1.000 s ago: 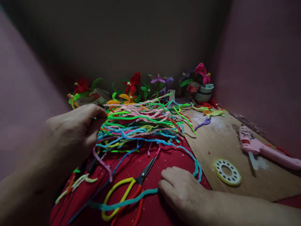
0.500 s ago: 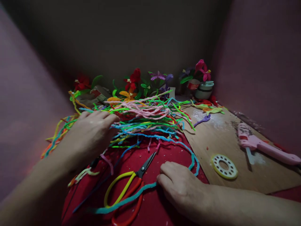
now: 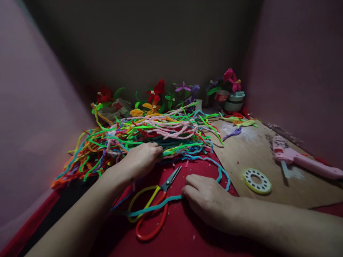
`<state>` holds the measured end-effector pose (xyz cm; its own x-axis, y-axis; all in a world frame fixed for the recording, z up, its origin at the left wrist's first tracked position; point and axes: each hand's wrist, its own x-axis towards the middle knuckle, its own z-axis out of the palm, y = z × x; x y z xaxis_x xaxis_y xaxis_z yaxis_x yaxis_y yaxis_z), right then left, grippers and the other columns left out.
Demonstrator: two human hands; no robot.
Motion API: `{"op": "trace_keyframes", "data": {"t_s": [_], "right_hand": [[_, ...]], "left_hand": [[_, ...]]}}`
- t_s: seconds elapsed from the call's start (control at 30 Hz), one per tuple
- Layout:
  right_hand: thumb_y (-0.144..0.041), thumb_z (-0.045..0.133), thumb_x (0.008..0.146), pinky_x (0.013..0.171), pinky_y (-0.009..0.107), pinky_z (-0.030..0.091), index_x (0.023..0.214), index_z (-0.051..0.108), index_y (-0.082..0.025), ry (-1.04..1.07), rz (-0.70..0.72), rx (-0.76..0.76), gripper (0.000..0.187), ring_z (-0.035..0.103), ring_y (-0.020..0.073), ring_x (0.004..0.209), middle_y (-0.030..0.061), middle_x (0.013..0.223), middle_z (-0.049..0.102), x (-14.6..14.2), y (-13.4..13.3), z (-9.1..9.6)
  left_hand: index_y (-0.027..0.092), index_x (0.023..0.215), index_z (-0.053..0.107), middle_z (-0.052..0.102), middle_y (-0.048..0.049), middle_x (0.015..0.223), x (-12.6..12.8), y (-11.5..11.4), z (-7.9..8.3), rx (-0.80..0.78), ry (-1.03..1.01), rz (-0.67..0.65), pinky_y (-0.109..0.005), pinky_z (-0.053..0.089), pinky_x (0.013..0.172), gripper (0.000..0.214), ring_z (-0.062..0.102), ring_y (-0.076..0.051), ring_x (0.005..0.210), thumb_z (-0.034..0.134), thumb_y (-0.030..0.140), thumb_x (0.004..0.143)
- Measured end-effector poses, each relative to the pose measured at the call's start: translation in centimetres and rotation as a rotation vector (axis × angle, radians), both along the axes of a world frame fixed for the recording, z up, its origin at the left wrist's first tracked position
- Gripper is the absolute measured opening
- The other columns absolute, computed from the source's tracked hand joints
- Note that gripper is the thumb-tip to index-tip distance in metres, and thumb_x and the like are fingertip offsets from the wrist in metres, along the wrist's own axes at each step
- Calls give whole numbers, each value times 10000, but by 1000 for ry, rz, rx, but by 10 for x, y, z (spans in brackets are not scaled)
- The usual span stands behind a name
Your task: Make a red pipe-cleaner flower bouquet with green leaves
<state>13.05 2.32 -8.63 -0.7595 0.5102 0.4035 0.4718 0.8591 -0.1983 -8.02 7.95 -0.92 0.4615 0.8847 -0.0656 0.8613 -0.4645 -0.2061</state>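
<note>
A big heap of coloured pipe cleaners [image 3: 150, 134] lies across the red cloth [image 3: 184, 228]. My left hand [image 3: 142, 159] reaches into the near edge of the heap, its fingers curled among the strands. My right hand [image 3: 207, 200] rests knuckles up on the cloth, fingers bent, pinching the end of a teal pipe cleaner [image 3: 152, 208] that runs left over the scissors. The scissors [image 3: 154, 205], with one yellow and one red handle, lie shut between my hands, blades pointing toward the heap.
A wooden board [image 3: 268, 160] at the right carries a pink glue gun [image 3: 300, 159], a pale ring with holes [image 3: 256, 180] and loose pipe cleaner bits [image 3: 233, 132]. Pipe cleaner flowers [image 3: 158, 92] and a small pot [image 3: 233, 101] stand along the back wall.
My left hand moved right and nearer, from the heap's left side to its near edge. More of the heap's left part shows now. My right hand stayed on the teal strand.
</note>
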Motion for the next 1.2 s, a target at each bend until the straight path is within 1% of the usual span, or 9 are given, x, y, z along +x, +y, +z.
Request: {"op": "trace_keyframes", "data": {"t_s": [0.1,0.2,0.3,0.37,0.43,0.53,0.67,0.9,1.2], "right_hand": [[-62,402,809,547,274,238,736,517,-153,-3,-13,2,163,356,136,630,32,732,495,0,1,0],[-61,395,808,546,269,243,731,518,-151,2,-29,3,172,360,134,624,33,723,494,1,1,0],[-61,402,801,538,266,237,725,518,-153,6,-36,4,167,364,133,618,32,716,495,0,1,-1],[-65,410,799,538,266,235,722,517,-154,6,-31,7,159,368,132,621,33,721,499,0,1,-1],[-72,411,804,543,264,239,721,516,-154,9,-22,6,157,373,131,625,33,722,501,0,1,-1],[-79,413,805,543,261,242,718,518,-154,6,-16,0,155,375,131,626,35,722,506,1,2,0],[-88,411,812,542,264,242,727,525,-156,-2,-10,-2,157,376,132,625,36,727,513,1,2,0],[-103,408,827,540,266,238,724,523,-160,-5,-3,2,164,371,130,620,32,727,510,1,1,2],[-100,428,810,543,272,233,718,521,-161,-6,6,-4,144,377,134,633,29,725,513,1,2,-1]], "left_hand": [[202,735,598,598,-35,751,-4,-3,-2,-73,-23,-54,-245,371,552,203,568,-153,654,423,243,829],[202,710,600,598,-30,722,-7,-3,1,-106,-45,-34,-242,368,554,197,559,-151,633,442,256,817],[199,771,614,608,-35,779,-10,-1,5,-121,-170,-46,-238,399,602,230,566,-154,683,430,320,836],[187,851,617,613,-43,829,-12,3,4,-49,-319,-24,-244,425,656,300,572,-159,740,360,341,873],[164,902,618,612,-59,876,-13,10,-1,102,-416,50,-257,444,706,332,577,-165,784,313,293,888],[126,1024,608,587,-101,1051,-13,23,-11,276,-407,140,-273,449,802,323,581,-185,910,340,166,849],[114,1192,531,507,-109,1256,-11,34,-19,315,-381,197,-286,415,914,413,528,-218,1091,404,114,799],[196,1196,546,579,-88,1148,-5,41,-25,360,-310,284,-314,475,723,376,617,-240,911,375,245,864],[254,1079,611,617,-46,969,-2,36,-21,422,-234,287,-281,409,573,299,622,-218,773,462,300,824]]}}
